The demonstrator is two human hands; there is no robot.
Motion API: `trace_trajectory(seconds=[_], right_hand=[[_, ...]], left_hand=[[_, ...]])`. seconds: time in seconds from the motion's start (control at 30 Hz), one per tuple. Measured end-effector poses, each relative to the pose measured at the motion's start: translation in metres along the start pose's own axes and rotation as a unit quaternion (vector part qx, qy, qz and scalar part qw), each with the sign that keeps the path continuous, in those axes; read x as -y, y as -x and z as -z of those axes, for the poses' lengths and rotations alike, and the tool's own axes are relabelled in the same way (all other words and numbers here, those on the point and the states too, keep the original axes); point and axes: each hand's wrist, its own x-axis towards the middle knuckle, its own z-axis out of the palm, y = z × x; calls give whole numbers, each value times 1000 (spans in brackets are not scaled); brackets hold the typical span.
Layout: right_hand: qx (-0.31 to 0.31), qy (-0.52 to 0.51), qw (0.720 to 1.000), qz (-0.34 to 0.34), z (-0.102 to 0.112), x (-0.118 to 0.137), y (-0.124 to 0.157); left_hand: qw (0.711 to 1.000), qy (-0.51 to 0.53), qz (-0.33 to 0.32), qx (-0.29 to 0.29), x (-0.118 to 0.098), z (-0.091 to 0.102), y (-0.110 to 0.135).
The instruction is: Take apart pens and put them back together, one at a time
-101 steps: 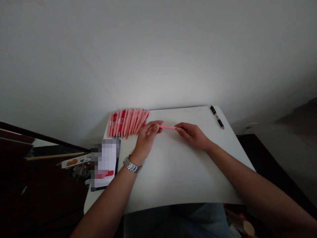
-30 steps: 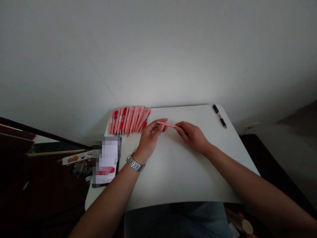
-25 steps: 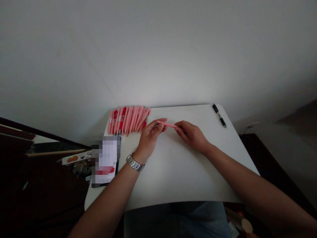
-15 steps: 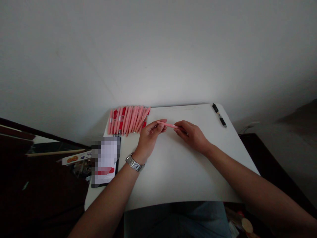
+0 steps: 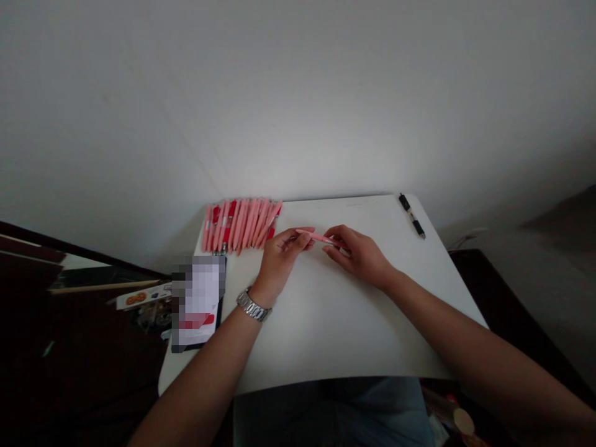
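Observation:
Both of my hands hold one pink pen (image 5: 316, 236) just above the white table (image 5: 335, 323). My left hand (image 5: 279, 257), with a metal watch on its wrist, pinches the pen's left end. My right hand (image 5: 361, 254) grips its right end with curled fingers. The pen lies nearly level between them. A row of several pink and red pens (image 5: 242, 225) lies at the table's far left corner, just beyond my left hand.
A black pen (image 5: 411, 216) lies at the far right corner of the table. A dark clipboard with a blurred paper (image 5: 198, 302) rests on the left edge. Cluttered dark furniture (image 5: 93, 323) stands to the left. A white wall runs behind the table.
My right hand has slid a little to the left along the pink pen, so less of the pen shows between my hands. The left hand has barely moved.

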Motion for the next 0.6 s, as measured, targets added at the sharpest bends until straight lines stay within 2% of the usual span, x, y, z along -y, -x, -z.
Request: trace_trajectory(seconds=[0.17,0.23,0.3,0.37,0.4,0.43,0.5,0.57,0.6], right_hand=[[55,5,998,5,5,11,-1],[62,-24,998,-7,5,13,-1],[73,-96,992,-23,7,14,-1],[103,-211,971,-45,9,16,-1],[126,-282,948,-71,10,18,0],[153,-361,914,-103,11,19,0],[208,-493,828,-170,12,21,1],[251,-571,752,-215,11,23,1],[263,-591,728,-228,10,24,1]], left_hand=[[997,-56,-11,47,-14,-4,4],[996,-65,-23,64,-17,-4,5],[994,-75,-38,75,-18,-4,6],[993,-73,-46,80,-16,-4,7],[994,-61,-45,83,-14,-4,7],[995,-41,-40,88,-13,-5,7],[994,15,-23,107,-13,-7,8],[989,61,-8,132,-13,-9,9],[988,72,-6,138,-13,-9,10]])
